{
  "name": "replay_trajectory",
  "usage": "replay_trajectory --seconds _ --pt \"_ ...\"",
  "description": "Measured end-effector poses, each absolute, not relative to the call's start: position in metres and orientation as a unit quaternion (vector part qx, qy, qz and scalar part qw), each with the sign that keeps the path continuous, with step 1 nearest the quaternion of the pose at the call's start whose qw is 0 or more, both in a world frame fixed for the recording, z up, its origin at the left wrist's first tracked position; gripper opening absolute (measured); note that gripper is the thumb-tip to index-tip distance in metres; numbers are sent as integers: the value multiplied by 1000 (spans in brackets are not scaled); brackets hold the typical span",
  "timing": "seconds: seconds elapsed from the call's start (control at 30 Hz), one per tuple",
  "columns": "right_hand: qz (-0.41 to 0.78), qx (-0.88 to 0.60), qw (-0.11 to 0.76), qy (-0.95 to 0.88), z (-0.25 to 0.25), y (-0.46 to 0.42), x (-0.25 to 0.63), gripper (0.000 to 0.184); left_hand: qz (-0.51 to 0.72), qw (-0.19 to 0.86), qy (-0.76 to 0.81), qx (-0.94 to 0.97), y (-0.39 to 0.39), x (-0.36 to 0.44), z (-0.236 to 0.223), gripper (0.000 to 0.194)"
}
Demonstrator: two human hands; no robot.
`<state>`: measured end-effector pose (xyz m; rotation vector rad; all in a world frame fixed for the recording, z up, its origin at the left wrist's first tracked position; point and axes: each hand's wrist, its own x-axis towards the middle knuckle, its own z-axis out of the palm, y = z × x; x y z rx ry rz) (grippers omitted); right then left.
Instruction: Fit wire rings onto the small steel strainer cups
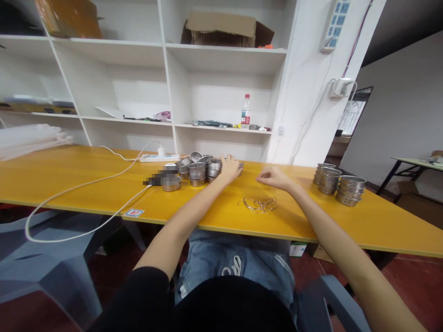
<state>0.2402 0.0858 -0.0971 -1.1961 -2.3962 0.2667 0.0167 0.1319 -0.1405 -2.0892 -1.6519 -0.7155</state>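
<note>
My left hand [230, 168] reaches to the right end of a group of perforated metal cups [197, 170]. Its fingers curl over one perforated metal cup [241, 168], whose edge shows beside them. To its right, my right hand [275, 178] hovers above the table with thumb and fingertips pressed together; anything between them is too small to make out. On the table below both hands lies a loose pile of thin, curved metal wires [259, 204]. Several more perforated cups [350, 190] stand stacked at the right.
The yellow table [86, 177] backs onto white shelves [221, 85]. A white cable [74, 236] loops over its front edge from a power strip [159, 158]. A phone-like pixelated object [161, 176] lies by the cups. Grey plastic chairs [51, 258] stand in front.
</note>
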Motion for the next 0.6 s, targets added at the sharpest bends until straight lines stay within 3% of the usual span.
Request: replay_trajectory --seconds 0.1,0.2,0.4,0.6 --pt "193 -427 115 -876 -94 77 233 39 -304 228 -522 -764 126 17 -140 38" --pt "216 -429 27 -877 -93 71 226 39 -358 204 -483 -772 118 20 -134 31" --pt "222 -425 27 -877 -101 67 215 38 -363 158 -481 -782 110 25 -134 25" --pt "212 -426 25 -879 -109 67 202 17 -351 149 -471 -795 110 28 -139 24"
